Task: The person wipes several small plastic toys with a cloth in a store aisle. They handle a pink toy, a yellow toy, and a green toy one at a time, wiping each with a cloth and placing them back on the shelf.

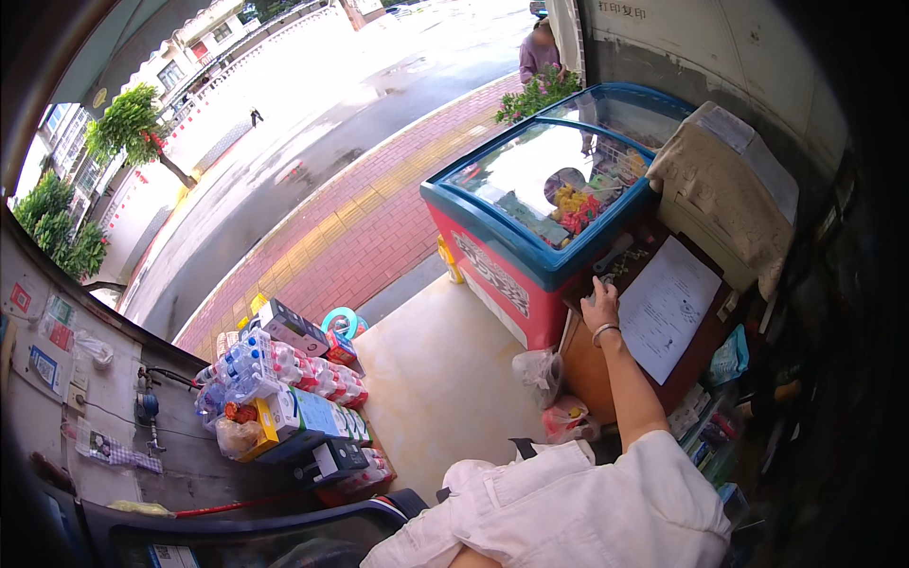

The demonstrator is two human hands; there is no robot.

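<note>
My right hand [602,309], with a bracelet at the wrist, reaches over the near left edge of a dark brown desk [650,273]. Its fingertips are at a small greyish thing that is too small to make out, and I cannot tell whether they hold it. A grey-handled tool [612,253] and small scattered bits [628,263] lie just beyond the fingers. Right of the hand, a printed sheet of paper [667,312] rests flat on the desk. My left hand is out of view; only some of that arm shows at the bottom edge.
A glass-topped chest freezer [490,273] stands beyond the desk, beside a cloth-covered machine [724,192]. Plastic bags [540,376] hang at the desk's side. Stacked bottles and cartons [305,405] stand to the left on the tiled floor [433,355]. A person [537,53] is outside by flowering plants.
</note>
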